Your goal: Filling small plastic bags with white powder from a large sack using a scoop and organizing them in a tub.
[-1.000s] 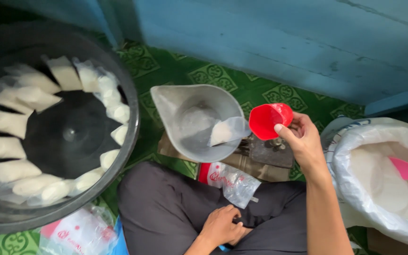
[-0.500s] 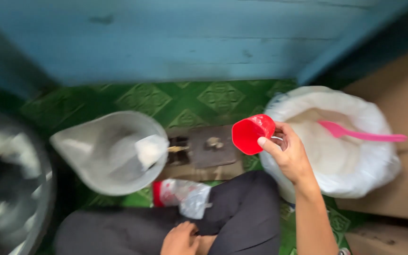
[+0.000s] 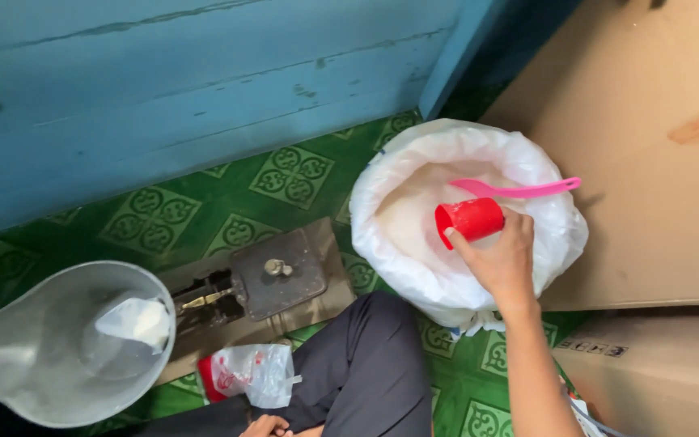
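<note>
Blue painted boards (image 3: 204,89) across the top, running down to a green patterned floor covering (image 3: 285,174). Brown cardboard boxes (image 3: 649,137) filling the right side, one large and leaning, another lower at the bottom right corner. White plastic sack (image 3: 390,243) beside the large box, mouth rolled open, pale powdery or grainy contents inside. Grey metal scoop pan (image 3: 50,372) at lower left, tipped on the floor, a small filled clear bag (image 3: 135,320) lying against its rim. Dark trouser leg (image 3: 374,372) bent across the bottom middle. Flat metal platform of a small scale (image 3: 277,275) between pan and sack, a knob at its centre. Crumpled clear plastic bag with red print (image 3: 248,374) just beside the knee.

Right hand (image 3: 499,259) over the open sack, fingers wrapped around a red plastic cup (image 3: 468,219), cup lying sideways with its mouth toward the left, above the contents; touching them or not, impossible to say. Pink spoon (image 3: 519,190) resting across the sack's mouth, just behind the cup. Left hand (image 3: 267,426) barely visible at the bottom edge near the knee; grip impossible to tell.
</note>
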